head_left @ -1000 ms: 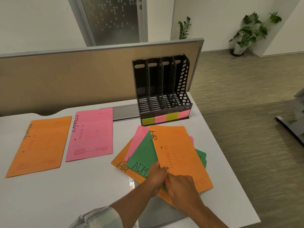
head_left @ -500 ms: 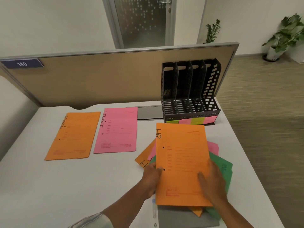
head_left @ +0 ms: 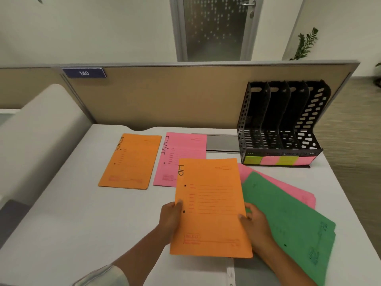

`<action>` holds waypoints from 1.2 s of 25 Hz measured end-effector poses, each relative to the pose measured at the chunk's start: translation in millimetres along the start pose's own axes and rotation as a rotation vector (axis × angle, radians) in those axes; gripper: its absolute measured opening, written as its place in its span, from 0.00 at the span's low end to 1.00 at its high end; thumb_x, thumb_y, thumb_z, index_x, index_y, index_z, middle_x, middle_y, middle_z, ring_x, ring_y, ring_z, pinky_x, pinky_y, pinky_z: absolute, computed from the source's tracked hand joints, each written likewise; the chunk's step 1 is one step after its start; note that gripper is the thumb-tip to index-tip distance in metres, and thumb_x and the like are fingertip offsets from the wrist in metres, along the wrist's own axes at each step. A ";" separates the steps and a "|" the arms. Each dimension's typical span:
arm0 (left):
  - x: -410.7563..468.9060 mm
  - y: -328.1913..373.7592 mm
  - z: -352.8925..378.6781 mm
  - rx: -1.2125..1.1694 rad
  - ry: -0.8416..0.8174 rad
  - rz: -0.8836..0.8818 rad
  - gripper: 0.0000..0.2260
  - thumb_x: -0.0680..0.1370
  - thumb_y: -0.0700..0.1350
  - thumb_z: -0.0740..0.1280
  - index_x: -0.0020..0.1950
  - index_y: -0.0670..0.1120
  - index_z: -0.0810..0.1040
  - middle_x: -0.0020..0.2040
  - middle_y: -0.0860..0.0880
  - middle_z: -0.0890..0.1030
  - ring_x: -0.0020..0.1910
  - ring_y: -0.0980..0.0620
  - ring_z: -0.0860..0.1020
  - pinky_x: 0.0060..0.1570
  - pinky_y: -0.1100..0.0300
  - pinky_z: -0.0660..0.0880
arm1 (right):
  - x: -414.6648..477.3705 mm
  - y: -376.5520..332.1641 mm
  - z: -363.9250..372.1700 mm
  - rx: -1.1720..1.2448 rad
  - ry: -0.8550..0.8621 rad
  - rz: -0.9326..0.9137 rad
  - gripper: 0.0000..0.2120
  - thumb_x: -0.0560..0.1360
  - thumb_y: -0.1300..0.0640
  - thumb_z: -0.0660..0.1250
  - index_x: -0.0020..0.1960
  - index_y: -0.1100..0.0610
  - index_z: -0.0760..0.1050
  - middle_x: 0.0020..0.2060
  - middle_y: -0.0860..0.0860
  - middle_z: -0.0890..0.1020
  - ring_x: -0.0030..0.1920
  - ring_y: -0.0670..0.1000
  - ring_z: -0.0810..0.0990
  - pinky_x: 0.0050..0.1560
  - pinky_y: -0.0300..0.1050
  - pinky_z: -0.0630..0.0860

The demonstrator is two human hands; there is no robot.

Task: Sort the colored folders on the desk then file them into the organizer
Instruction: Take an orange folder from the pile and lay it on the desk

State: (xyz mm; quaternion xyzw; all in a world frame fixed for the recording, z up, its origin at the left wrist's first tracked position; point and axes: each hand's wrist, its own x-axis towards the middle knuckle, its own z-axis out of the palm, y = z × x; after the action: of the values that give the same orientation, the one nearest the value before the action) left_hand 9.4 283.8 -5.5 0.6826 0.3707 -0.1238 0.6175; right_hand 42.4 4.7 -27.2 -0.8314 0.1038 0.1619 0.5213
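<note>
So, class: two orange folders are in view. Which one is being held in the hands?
The orange folder marked HR, gripped at its sides by the left hand and right hand. The other orange folder lies flat, untouched, left of the pink one.

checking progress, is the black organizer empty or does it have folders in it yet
Empty. All four slots of the black organizer show only dark bare dividers; the HR folder is in both hands.
</note>
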 end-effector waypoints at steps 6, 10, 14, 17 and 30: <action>23.4 -27.0 -93.4 0.068 0.204 0.005 0.12 0.81 0.37 0.60 0.43 0.36 0.80 0.39 0.43 0.84 0.38 0.44 0.81 0.40 0.51 0.78 | -14.9 -30.5 93.9 -0.051 -0.197 -0.027 0.10 0.79 0.60 0.69 0.55 0.47 0.76 0.46 0.48 0.86 0.44 0.48 0.86 0.47 0.58 0.83; 33.1 -43.3 -152.5 0.070 0.258 -0.049 0.16 0.74 0.29 0.57 0.47 0.39 0.84 0.44 0.41 0.86 0.39 0.43 0.81 0.37 0.53 0.78 | -29.1 -33.4 157.8 -0.102 -0.280 0.035 0.09 0.78 0.59 0.68 0.53 0.47 0.73 0.42 0.53 0.85 0.41 0.50 0.86 0.44 0.56 0.84; 43.2 -61.6 -206.0 0.051 0.327 -0.080 0.17 0.77 0.32 0.58 0.57 0.44 0.83 0.52 0.44 0.85 0.50 0.39 0.83 0.44 0.51 0.79 | -39.5 -41.3 214.1 -0.148 -0.362 0.069 0.08 0.77 0.58 0.69 0.54 0.48 0.75 0.44 0.54 0.84 0.43 0.51 0.85 0.43 0.55 0.85; 52.0 -77.1 -245.3 0.082 0.351 -0.079 0.19 0.76 0.33 0.57 0.58 0.45 0.84 0.53 0.44 0.85 0.50 0.40 0.83 0.47 0.48 0.81 | -42.5 -56.6 251.2 -0.171 -0.361 0.072 0.15 0.77 0.62 0.67 0.60 0.47 0.74 0.45 0.52 0.83 0.45 0.50 0.84 0.46 0.52 0.84; 72.0 -109.8 -334.0 0.318 0.432 -0.121 0.17 0.73 0.34 0.56 0.48 0.48 0.81 0.46 0.47 0.84 0.45 0.42 0.82 0.52 0.41 0.82 | -57.7 -84.7 353.8 -0.162 -0.566 0.105 0.17 0.68 0.59 0.64 0.55 0.47 0.79 0.50 0.47 0.86 0.50 0.49 0.85 0.55 0.55 0.83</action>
State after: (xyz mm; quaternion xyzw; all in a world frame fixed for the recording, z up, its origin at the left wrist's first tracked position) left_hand -109.4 617.3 -64.2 0.7582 0.5100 -0.0687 0.4003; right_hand -39.2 360.4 -77.8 -0.7855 -0.0161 0.4220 0.4525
